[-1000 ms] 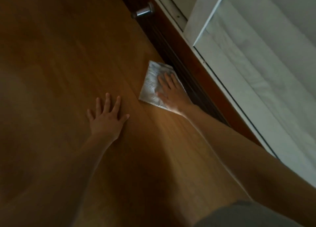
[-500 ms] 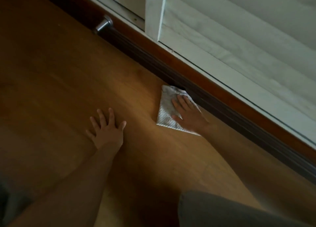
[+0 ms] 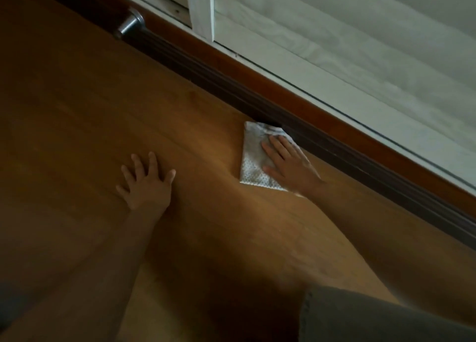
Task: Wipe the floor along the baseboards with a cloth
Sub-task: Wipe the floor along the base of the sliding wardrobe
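Right hand is flat on the folded white cloth, fingers stretched out and pressing down, not curled around anything. The cloth lies on the wooden floor, its dotted texture showing just below the thumb, its far corner beyond the fingertips touching the dark ribbed baseboard. The little-finger side of the hand runs just beside that baseboard. Left hand is well apart from the cloth, palm down on bare floor, fingers spread and relaxed, holding nothing. Far beyond the left fingertips, a metal doorstop juts out from the baseboard. Past the baseboard, beyond the right fingertips, a white frame stands upright. Near the right forearm, a grey garment edge fills the lower corner.
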